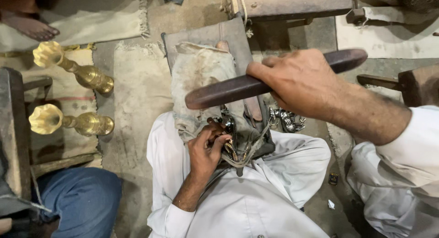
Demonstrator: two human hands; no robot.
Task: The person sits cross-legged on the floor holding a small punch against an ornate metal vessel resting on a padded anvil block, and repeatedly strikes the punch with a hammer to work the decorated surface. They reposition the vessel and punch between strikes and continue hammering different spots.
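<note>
My right hand (299, 85) grips a long dark flat tool (228, 91), like a file or bar, and holds it level above my lap. Below it my left hand (208, 144) pinches a small shiny metal piece (227, 124) against a wooden block wrapped in dirty cloth (199, 80), which rests on my legs. Thin brass parts and cord (238, 153) are bunched at the block's near end, close to my left fingers. I wear white clothes (256, 197).
Two brass vase-shaped pieces (73, 66) (68, 122) lie on cloth at the left. Small silvery metal parts (286, 120) sit on the floor right of the block. Another person's blue-clad leg (77, 199) is at lower left, a bare foot (32, 28) at top left. Wooden blocks (292, 2) stand ahead.
</note>
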